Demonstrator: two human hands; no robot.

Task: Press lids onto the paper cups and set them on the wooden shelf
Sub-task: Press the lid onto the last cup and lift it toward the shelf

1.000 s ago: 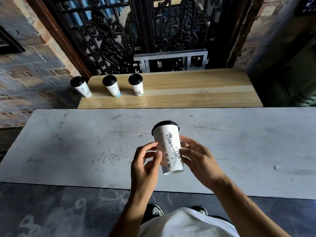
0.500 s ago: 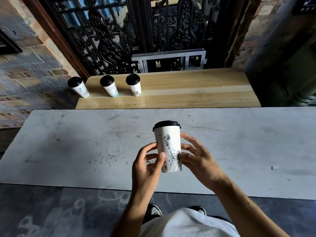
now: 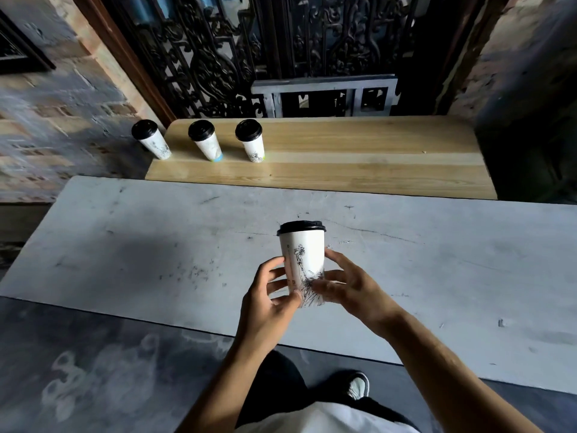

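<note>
1. White paper cup [image 3: 302,264] with a black line drawing on its side and a black lid [image 3: 301,228] pressed onto its top sits just below the middle of the frame, held upright between two bare hands.
2. At the cup's left, the left hand [image 3: 268,303] curls around its lower half, fingers behind the cup and thumb near the base, so this grip is closed on the cup.
3. At the cup's right, the right hand [image 3: 349,287] touches the lower wall with thumb and fingertips; its other fingers spread loosely, and the grip is likewise closed on the cup.
4. Behind and below the hands, a pale grey scuffed surface [image 3: 125,254] runs across the middle of the frame; whether the cup's base rests on it or is lifted just above it cannot be told.
5. Beyond the surface, in the upper middle of the frame, lies the light wooden shelf [image 3: 359,157].
6. Three more white lidded cups stand in a row at the shelf's left end: the left cup [image 3: 151,139] at the very edge, the middle cup [image 3: 206,140] and the right cup [image 3: 250,141], each apart from its neighbour.
7. Dark ornate ironwork [image 3: 218,54] fills the top of the frame, with brick wall [image 3: 59,120] at the upper left.
8. At the bottom edge, a white shirt hem [image 3: 324,417] and one shoe [image 3: 357,385] show above a dark floor.
</note>
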